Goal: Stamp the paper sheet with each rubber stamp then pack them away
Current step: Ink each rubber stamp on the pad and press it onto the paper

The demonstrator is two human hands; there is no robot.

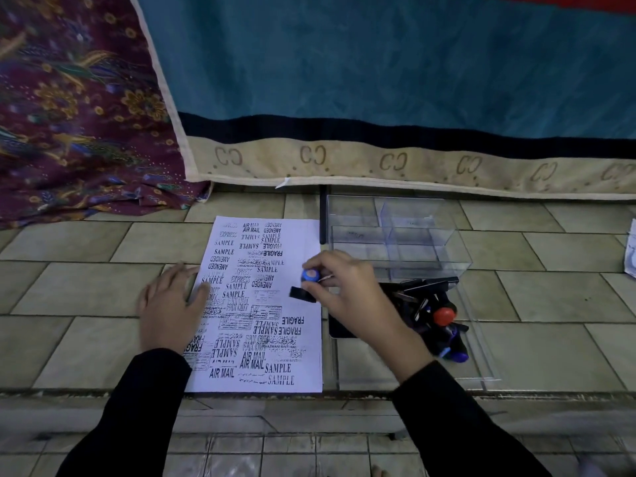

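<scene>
Presses paper sheet (306, 359) flat with straight-fingered left hand (168, 304); pinches blue-topped stamp (308, 276) in right hand (347, 290). Looks far into stamping — yet to pack stamp heap (430, 304) into clear box (413, 242).

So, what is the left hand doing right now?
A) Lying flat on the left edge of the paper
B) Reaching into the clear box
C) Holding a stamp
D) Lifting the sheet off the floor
A: the left hand lies flat, fingers straight, on the left edge of the paper, while the right hand holds the blue-topped stamp over the sheet.
</scene>
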